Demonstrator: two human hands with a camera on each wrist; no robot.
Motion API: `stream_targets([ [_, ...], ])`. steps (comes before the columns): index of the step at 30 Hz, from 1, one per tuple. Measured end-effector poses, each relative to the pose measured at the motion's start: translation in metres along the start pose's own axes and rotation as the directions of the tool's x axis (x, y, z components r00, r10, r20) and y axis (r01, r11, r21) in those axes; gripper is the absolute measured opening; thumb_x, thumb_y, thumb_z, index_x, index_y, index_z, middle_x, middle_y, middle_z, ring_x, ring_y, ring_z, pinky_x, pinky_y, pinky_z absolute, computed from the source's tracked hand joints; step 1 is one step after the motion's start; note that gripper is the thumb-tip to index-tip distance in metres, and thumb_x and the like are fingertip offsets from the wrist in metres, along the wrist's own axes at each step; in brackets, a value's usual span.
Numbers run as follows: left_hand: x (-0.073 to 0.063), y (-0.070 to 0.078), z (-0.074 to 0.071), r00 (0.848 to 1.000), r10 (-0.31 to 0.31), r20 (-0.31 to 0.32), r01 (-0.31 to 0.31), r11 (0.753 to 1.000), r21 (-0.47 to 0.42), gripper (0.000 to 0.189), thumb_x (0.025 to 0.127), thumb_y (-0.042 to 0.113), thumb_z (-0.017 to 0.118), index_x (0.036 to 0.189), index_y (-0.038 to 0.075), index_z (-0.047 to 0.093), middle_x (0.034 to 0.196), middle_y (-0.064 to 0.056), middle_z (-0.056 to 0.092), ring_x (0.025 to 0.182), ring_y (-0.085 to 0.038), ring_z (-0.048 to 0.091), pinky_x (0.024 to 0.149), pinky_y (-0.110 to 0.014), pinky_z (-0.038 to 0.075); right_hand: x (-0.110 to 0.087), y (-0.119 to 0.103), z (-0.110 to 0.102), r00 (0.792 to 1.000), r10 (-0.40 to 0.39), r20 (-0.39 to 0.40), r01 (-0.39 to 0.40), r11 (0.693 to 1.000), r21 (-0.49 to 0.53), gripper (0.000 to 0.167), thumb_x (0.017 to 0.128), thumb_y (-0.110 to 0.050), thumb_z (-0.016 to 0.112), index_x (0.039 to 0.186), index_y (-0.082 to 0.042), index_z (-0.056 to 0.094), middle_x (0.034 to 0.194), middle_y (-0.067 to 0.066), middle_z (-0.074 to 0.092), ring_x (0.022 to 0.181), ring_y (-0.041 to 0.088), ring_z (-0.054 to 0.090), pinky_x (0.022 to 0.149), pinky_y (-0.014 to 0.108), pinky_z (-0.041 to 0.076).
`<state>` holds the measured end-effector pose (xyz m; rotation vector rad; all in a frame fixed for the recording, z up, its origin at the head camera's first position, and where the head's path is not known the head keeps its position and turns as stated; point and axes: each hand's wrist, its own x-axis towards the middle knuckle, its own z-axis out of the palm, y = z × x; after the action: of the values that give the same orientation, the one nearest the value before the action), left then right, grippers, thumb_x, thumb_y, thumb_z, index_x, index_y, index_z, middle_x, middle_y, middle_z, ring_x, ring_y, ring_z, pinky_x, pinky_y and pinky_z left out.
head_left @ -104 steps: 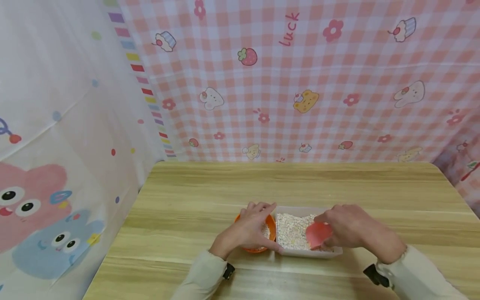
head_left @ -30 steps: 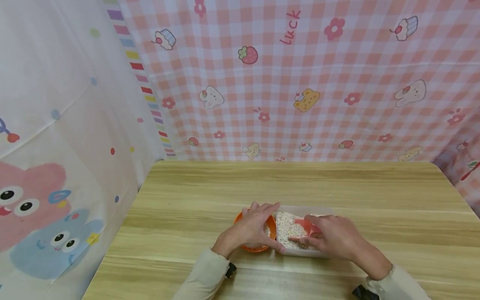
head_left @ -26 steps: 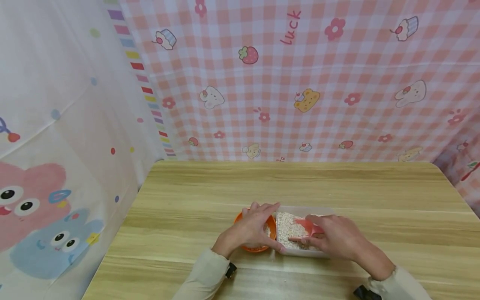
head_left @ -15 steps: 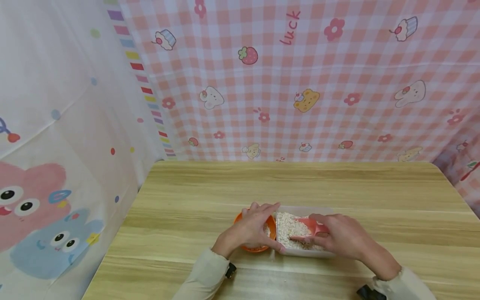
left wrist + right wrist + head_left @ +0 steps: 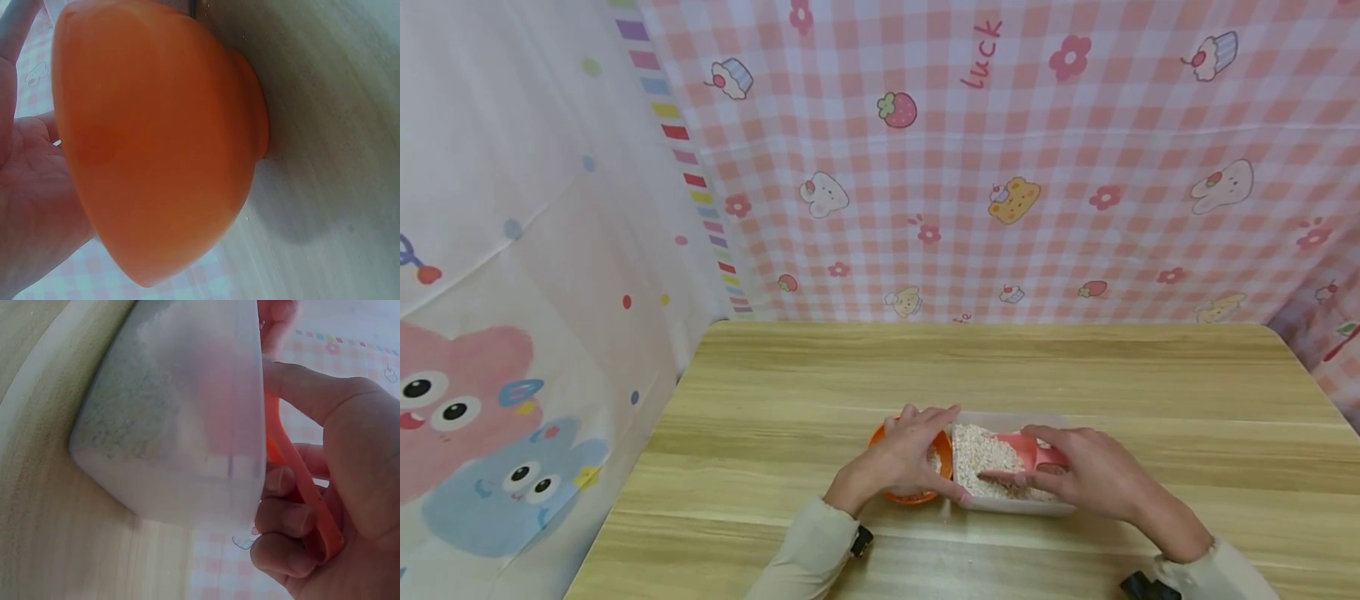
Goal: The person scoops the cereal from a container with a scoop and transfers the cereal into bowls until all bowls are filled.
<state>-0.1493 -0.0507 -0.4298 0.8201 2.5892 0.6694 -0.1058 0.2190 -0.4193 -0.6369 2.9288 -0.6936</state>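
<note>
The coral-red, smooth plastic scoop (image 5: 1024,445) is set inside the low rectangular box of cloudy translucent plastic (image 5: 1018,505), its mouth directed toward the person's left and its long axis laid roughly along the box's length. Its narrow handle is gripped by the curled fingers of the right hand (image 5: 1097,477). Pale, coarse, flaky grain (image 5: 973,450) is heaped around the mouth. Beside the box, a glossy, round orange bowl with a narrow foot (image 5: 156,137) is spanned by the left hand (image 5: 904,457), thumb and fingers spread wide. Both vessels are supported by the wood-grained table (image 5: 775,375).
</note>
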Motion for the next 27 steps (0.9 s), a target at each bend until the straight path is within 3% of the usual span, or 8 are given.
stream_targets([
  [10, 0.001, 0.000, 0.000, 1.000, 0.000, 0.003, 0.000, 0.999, 0.032, 0.115, 0.067, 0.064, 0.082, 0.158, 0.025, 0.024, 0.158, 0.004, 0.036, 0.128, -0.021, 0.035, 0.100, -0.041, 0.028, -0.003, 0.004, 0.003, 0.999, -0.027, -0.040, 0.028, 0.999, 0.042, 0.060, 0.085, -0.045, 0.076, 0.129, -0.007, 0.064, 0.062, -0.014, 0.030, 0.055, 0.000, 0.025, 0.051, 0.021, 0.024],
  [16, -0.001, -0.001, -0.001, 0.999, 0.033, -0.015, -0.032, 0.998, 0.050, 0.116, 0.068, 0.065, 0.081, 0.159, 0.023, 0.022, 0.156, 0.002, 0.038, 0.125, -0.020, 0.036, 0.094, -0.037, 0.027, -0.002, 0.005, 0.004, 0.999, -0.031, -0.035, 0.032, 0.998, 0.056, 0.060, 0.085, -0.045, 0.076, 0.130, -0.008, 0.063, 0.066, -0.013, 0.037, 0.057, 0.000, 0.027, 0.052, 0.021, 0.026],
  [23, -0.007, -0.003, -0.003, 0.996, 0.056, -0.066, -0.056, 0.998, 0.006, 0.114, 0.068, 0.066, 0.080, 0.159, 0.031, 0.020, 0.155, 0.001, 0.038, 0.126, -0.021, 0.036, 0.091, -0.037, 0.027, -0.003, 0.007, 0.005, 0.999, -0.024, -0.041, 0.027, 0.997, 0.072, 0.060, 0.085, -0.045, 0.075, 0.131, -0.008, 0.062, 0.065, -0.013, 0.036, 0.057, 0.000, 0.026, 0.051, 0.021, 0.025],
  [27, -0.014, -0.009, -0.006, 0.994, 0.054, -0.099, -0.059, 0.997, -0.053, 0.109, 0.070, 0.063, 0.081, 0.157, 0.037, 0.021, 0.154, 0.001, 0.039, 0.130, -0.022, 0.034, 0.099, -0.044, 0.027, -0.005, 0.008, 0.006, 0.999, -0.023, -0.040, 0.026, 0.995, 0.092, 0.060, 0.086, -0.044, 0.075, 0.132, -0.007, 0.062, 0.065, -0.013, 0.034, 0.056, 0.000, 0.026, 0.051, 0.021, 0.025],
])
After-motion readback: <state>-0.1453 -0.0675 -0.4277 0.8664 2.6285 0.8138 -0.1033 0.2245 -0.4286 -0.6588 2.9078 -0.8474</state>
